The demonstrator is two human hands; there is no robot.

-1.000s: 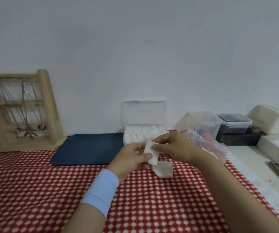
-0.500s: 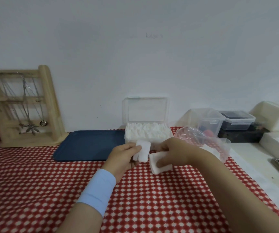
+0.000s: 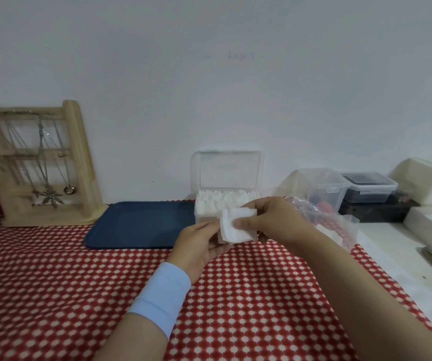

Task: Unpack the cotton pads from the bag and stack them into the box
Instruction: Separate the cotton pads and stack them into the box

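A small stack of white square cotton pads is held up just in front of the box, between both hands. My right hand pinches the stack from the right, thumb on its face. My left hand, with a light blue wristband, holds the stack's left and lower side. The clear plastic box stands behind with its lid upright, filled with upright white pads. The crumpled clear bag lies right of my right hand, white pads showing inside.
A dark blue tray lies left of the box on the red checked tablecloth. A wooden jewellery stand is at far left. Clear storage containers and white blocks sit at the right.
My right hand lifted the second stack of pads off the tablecloth and brought it against the pads in my left hand; both hands now hold them together, raised in front of the box.
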